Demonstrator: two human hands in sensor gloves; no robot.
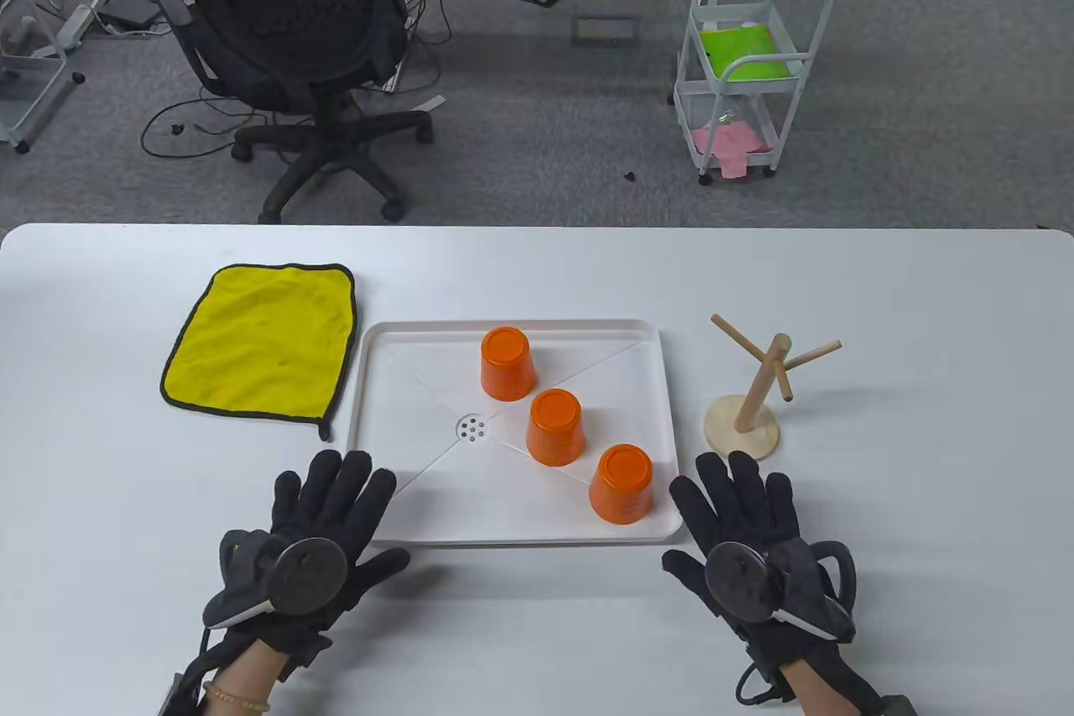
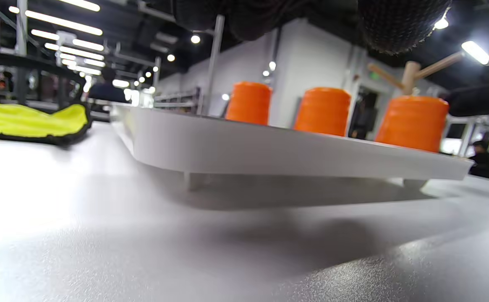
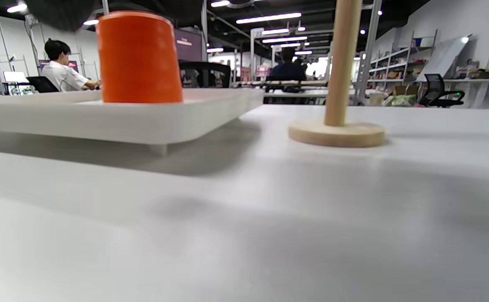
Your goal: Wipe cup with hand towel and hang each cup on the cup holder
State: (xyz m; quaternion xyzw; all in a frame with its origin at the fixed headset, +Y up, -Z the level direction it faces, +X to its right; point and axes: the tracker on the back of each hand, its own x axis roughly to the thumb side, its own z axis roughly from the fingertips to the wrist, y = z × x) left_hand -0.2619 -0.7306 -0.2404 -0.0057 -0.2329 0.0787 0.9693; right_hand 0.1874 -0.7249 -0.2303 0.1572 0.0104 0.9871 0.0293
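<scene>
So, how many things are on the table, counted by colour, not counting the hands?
Orange: 3 cups, all upside down in the tray: back cup, middle cup, front cup
Yellow: 1 hand towel
White: 1 tray
Wood: 1 cup holder
Total: 6

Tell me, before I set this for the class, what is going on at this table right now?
Nothing is being handled yet. A person's gloved left hand and right hand lie flat and open on the white table, either side of a white plastic tray. Three orange plastic cups stand upside down in a diagonal row on the tray. The yellow hand towel with black edging lies untouched left of the tray, and the wooden cup holder to its right has bare pegs.
</scene>
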